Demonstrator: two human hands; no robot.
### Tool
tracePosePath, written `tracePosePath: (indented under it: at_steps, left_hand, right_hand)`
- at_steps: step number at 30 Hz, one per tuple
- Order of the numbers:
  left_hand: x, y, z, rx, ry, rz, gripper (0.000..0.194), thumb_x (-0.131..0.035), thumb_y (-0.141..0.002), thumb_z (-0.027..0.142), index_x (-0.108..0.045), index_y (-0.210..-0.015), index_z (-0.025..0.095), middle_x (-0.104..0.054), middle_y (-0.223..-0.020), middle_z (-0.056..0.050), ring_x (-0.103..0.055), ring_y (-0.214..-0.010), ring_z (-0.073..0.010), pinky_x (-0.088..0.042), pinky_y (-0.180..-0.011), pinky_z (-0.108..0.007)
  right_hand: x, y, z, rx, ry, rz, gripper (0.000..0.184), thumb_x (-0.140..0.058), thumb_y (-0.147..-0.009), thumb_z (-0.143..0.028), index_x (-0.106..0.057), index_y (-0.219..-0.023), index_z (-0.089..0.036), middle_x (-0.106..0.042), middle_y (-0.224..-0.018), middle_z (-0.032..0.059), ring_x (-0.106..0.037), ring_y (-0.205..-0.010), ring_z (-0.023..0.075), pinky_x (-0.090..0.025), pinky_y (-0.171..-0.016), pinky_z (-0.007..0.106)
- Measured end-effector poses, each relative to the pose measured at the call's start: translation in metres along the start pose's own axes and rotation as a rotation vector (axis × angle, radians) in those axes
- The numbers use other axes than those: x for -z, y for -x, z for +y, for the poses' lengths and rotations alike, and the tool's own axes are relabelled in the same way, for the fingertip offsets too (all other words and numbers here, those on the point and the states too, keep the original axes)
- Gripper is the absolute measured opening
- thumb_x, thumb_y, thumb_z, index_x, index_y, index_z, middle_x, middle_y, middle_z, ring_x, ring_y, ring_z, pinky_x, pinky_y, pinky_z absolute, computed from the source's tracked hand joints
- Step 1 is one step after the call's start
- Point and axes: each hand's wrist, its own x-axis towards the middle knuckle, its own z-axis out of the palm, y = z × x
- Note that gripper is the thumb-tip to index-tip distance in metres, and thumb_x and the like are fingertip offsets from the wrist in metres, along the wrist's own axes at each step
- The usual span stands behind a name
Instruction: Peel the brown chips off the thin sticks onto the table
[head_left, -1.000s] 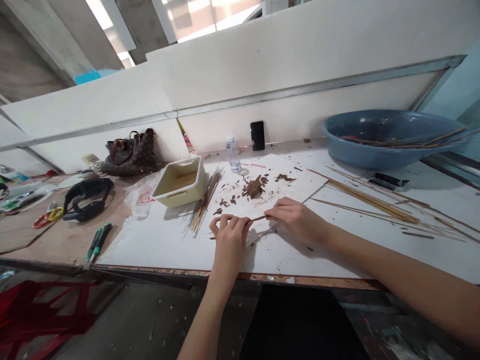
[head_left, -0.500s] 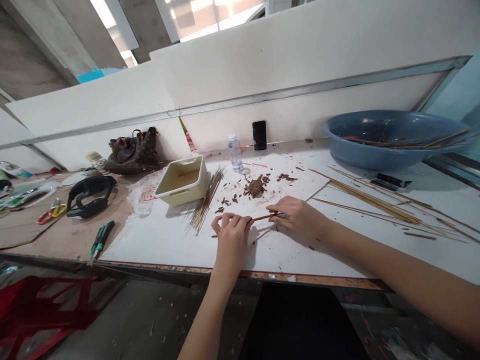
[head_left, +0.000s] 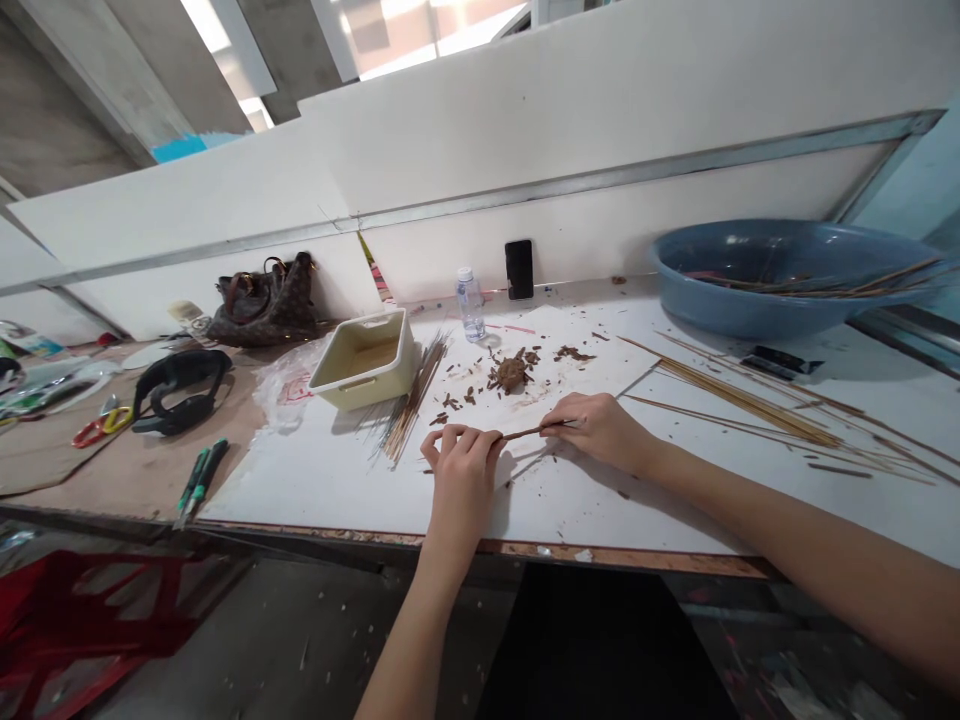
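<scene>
A thin brown incense stick (head_left: 521, 434) runs between my two hands, low over the white sheet (head_left: 330, 485). The fingers of my left hand (head_left: 463, 460) are closed on its left end. Toward the other end, my right hand (head_left: 592, 425) pinches it between thumb and fingertips, and a thin tip pokes out there. Beyond my hands sits a lump of brown paste (head_left: 512, 374) with many crumbs and short bits around it. Left of the lump lies a bundle of thin sticks (head_left: 415, 400). Several yellowish sticks (head_left: 750, 400) lie on the right.
A cream plastic bin (head_left: 360, 393), a water bottle (head_left: 471, 308) and an upright phone (head_left: 519, 270) stand toward the back partition. At back right is a blue basin (head_left: 757, 310) holding sticks. On the left are a handbag (head_left: 266, 305), a black headset-like band (head_left: 180, 390), scissors (head_left: 105, 425) and green-black cutters (head_left: 202, 478).
My right hand has shifted slightly to the right along the incense stick, so a little more of it shows between my hands. My left hand has barely moved.
</scene>
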Motion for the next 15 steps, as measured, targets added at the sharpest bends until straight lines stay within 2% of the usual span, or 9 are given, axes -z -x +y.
tracePosePath:
  at_steps: [5,10,13,15]
  left_hand:
    - [0.000,0.000,0.001,-0.007,-0.006,-0.001,0.012,-0.065,-0.112,0.024,-0.076,-0.106,0.024,-0.081,-0.096,-0.005,-0.067,-0.105,-0.0289,-0.032,-0.108,-0.052]
    - [-0.001,0.000,0.003,-0.023,-0.028,-0.015,0.012,-0.065,-0.111,0.023,-0.076,-0.106,0.023,-0.080,-0.097,-0.005,-0.065,-0.104,-0.0291,-0.034,-0.106,-0.051]
    - [-0.003,0.001,0.004,-0.048,-0.038,-0.034,0.012,-0.066,-0.111,0.024,-0.077,-0.107,0.023,-0.081,-0.097,-0.006,-0.065,-0.104,-0.0298,-0.035,-0.106,-0.051]
    - [-0.004,0.002,0.003,-0.058,-0.048,-0.035,0.012,-0.066,-0.111,0.024,-0.078,-0.114,0.023,-0.081,-0.100,-0.007,-0.065,-0.105,-0.0303,-0.036,-0.106,-0.051]
  right_hand:
    - [0.000,0.000,0.005,0.042,0.072,-0.045,0.020,-0.066,-0.109,-0.028,-0.085,-0.107,-0.023,-0.087,-0.099,0.0070,-0.083,-0.091,0.0256,-0.069,-0.085,0.039]
    - [-0.006,0.002,0.005,0.092,0.192,-0.057,0.019,-0.075,-0.104,-0.029,-0.082,-0.120,-0.021,-0.087,-0.108,0.0111,-0.082,-0.100,0.0306,-0.068,-0.089,0.045]
    - [-0.011,0.002,0.001,0.143,0.184,-0.044,0.016,-0.074,-0.105,-0.025,-0.083,-0.117,-0.021,-0.087,-0.103,0.0100,-0.081,-0.094,0.0286,-0.066,-0.088,0.044]
    - [-0.013,0.002,-0.003,0.166,0.178,-0.037,0.014,-0.070,-0.107,-0.022,-0.083,-0.112,-0.020,-0.087,-0.098,0.0086,-0.079,-0.089,0.0273,-0.065,-0.086,0.044]
